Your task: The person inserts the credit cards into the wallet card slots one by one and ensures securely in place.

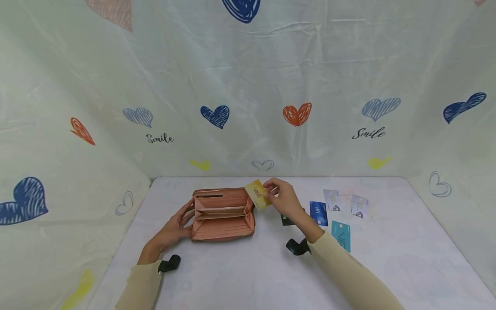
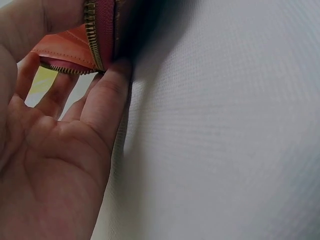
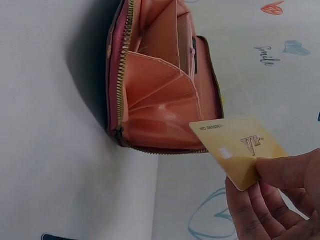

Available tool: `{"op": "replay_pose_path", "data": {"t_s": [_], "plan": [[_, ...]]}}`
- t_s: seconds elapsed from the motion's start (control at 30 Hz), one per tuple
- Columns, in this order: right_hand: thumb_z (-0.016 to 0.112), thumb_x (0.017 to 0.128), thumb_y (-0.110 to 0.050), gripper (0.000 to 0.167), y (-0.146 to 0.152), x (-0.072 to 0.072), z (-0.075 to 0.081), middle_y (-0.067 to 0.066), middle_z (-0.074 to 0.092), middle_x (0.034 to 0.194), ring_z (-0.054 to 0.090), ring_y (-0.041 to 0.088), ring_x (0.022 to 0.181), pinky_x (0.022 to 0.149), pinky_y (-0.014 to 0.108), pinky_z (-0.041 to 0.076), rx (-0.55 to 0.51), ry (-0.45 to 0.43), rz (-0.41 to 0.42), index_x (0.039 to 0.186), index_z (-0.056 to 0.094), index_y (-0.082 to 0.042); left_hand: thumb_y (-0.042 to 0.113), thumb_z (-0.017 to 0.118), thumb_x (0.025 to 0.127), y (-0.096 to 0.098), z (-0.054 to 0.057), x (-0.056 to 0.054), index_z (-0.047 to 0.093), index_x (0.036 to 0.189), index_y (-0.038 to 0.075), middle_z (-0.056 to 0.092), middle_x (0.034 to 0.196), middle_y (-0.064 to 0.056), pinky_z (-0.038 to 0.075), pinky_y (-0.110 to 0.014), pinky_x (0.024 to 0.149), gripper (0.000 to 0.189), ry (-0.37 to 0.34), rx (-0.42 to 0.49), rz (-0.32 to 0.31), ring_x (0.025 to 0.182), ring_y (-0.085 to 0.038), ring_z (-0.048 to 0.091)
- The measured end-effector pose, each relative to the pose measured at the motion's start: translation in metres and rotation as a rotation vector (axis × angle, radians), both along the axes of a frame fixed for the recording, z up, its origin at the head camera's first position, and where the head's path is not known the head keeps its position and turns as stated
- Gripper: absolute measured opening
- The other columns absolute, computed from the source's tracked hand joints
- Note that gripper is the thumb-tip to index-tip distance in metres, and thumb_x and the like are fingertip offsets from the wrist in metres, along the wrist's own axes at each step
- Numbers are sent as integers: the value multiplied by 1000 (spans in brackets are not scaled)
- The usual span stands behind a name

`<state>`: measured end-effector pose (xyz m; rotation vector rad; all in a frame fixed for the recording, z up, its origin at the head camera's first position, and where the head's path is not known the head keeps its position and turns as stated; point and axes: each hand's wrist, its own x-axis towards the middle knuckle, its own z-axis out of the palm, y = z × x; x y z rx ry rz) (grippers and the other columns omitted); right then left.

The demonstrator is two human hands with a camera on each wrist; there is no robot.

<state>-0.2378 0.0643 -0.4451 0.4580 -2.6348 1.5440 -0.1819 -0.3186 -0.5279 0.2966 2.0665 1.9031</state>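
Note:
An unzipped, salmon-pink zip wallet (image 1: pixel 222 231) lies open on the table, its pleated compartments facing up. My left hand (image 1: pixel 176 228) holds its left edge; in the left wrist view the thumb and fingers lie about the brass zip (image 2: pixel 92 35). Between thumb and fingers, my right hand (image 1: pixel 284 198) pinches a gold VIP card (image 1: pixel 255 194) by one end. The card is tilted beside the wallet's upper right corner, outside the compartments. In the right wrist view the gold card (image 3: pixel 235 145) shows its number and chip. A dark strip (image 1: pixel 210 196) shows in the wallet's far panel.
Right of the wallet lie a dark card (image 1: pixel 286 221) partly behind my right arm, a blue card (image 1: pixel 319 213), a teal card (image 1: pixel 341 232) and two pale cards (image 1: pixel 332 199). A heart-printed white curtain (image 1: pixel 255 142) rises behind the white table (image 1: pixel 228 275).

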Motion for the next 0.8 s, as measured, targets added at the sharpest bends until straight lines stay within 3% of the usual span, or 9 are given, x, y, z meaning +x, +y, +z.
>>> {"op": "replay_pose_path", "data": {"t_s": [0.13, 0.3, 0.37, 0.53, 0.8], "plan": [[75, 92, 8, 22, -6, -2, 1, 14, 69, 99, 69, 27, 90, 76, 37, 60, 10, 15, -8, 113, 72, 2, -15, 75, 84, 0, -1, 1, 4, 172, 16, 9, 169, -24, 45, -15, 104, 118, 12, -12, 14, 159, -42, 10], [75, 92, 9, 22, -11, -4, 0, 14, 70, 100, 69, 28, 92, 78, 39, 60, -2, 50, -19, 112, 72, 2, -10, 78, 86, 0, -1, 1, 6, 172, 15, 15, 168, -23, 46, -16, 105, 115, 22, -39, 30, 155, -24, 25], [75, 92, 9, 21, -13, -5, -2, 14, 71, 100, 69, 28, 93, 80, 39, 61, -5, 77, -21, 111, 72, 1, -9, 79, 86, 0, -1, 1, 6, 172, 16, 15, 168, -23, 46, -17, 105, 115, 23, -37, 32, 156, -26, 24], [73, 93, 9, 20, -19, -7, -6, 14, 72, 101, 70, 29, 94, 82, 41, 61, -32, 124, -9, 112, 72, 1, -8, 79, 88, 1, -1, 2, 5, 172, 15, 12, 168, -26, 46, -16, 103, 114, 23, -15, 26, 159, -45, 11], [72, 96, 7, 20, -31, -12, -10, 13, 73, 107, 70, 27, 98, 80, 40, 62, -56, 173, 31, 114, 72, -2, -13, 77, 84, 1, -2, 1, 5, 172, 13, 14, 167, -28, 45, -15, 103, 116, 25, -18, 27, 159, -47, 8]]}}
